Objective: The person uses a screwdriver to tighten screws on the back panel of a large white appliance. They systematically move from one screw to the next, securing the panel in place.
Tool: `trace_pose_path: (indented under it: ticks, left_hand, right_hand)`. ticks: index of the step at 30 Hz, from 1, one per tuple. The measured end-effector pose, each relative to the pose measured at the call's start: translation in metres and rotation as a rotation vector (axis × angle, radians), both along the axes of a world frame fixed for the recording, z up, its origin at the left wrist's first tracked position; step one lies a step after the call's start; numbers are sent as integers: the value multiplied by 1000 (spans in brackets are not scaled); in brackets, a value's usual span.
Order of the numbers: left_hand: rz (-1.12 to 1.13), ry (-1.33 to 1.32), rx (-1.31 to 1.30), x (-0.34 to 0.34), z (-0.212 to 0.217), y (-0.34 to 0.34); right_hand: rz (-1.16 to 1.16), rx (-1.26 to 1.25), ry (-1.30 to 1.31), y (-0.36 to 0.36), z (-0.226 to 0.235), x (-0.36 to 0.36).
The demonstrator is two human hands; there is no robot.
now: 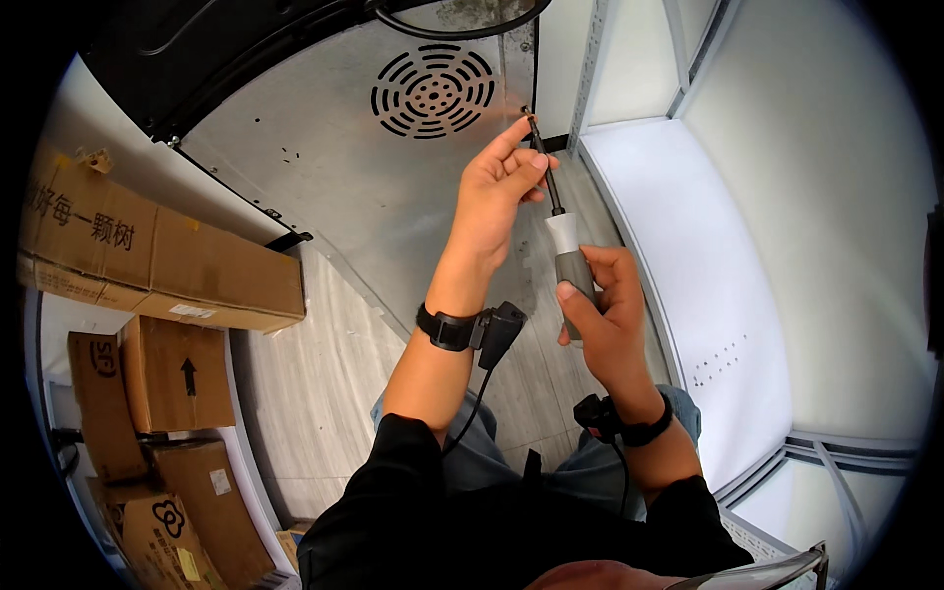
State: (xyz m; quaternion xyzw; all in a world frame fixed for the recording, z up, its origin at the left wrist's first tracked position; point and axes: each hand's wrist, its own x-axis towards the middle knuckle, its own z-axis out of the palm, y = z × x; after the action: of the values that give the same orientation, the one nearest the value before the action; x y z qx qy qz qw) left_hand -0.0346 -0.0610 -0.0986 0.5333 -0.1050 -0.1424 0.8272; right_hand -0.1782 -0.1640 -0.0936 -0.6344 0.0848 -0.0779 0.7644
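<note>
My right hand (612,320) is wrapped round the grey handle of a screwdriver (562,234) with a white collar and a long dark shaft. Along that shaft, the fingers of my left hand (500,187) are closed, the index finger stretched toward the tip. The tip points up and away, close to the right edge of a bare metal panel (315,147) on a large black-framed appliance. Something small and dark, perhaps a screw, shows at the tip, but it is too small to make out. A round slotted vent (433,91) lies just left of the tip.
Cardboard boxes (182,369) are stacked on the left, with a long carton (162,241) above them. To the right stands a white shelf (703,256) with several small screws (721,360) on it. A thick black cable or handle (462,34) curves across the appliance's top.
</note>
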Motion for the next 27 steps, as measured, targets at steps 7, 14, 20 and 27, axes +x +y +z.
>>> trace_pose_path:
  ticks: [7, 14, 20, 27]
  left_hand:
    - [16, 5, -31, -8, 2, -10]
    - [31, 10, -56, -12, 2, -20]
    - [-79, 57, -72, -20, 6, -24]
    - [-169, 25, -49, -26, 3, -29]
  right_hand:
    - [15, -1, 0, -10, 3, -8]
    - [22, 16, 1, -16, 7, -11]
    - [23, 50, 11, -25, 6, -17]
    - [141, 264, 96, -39, 5, -24]
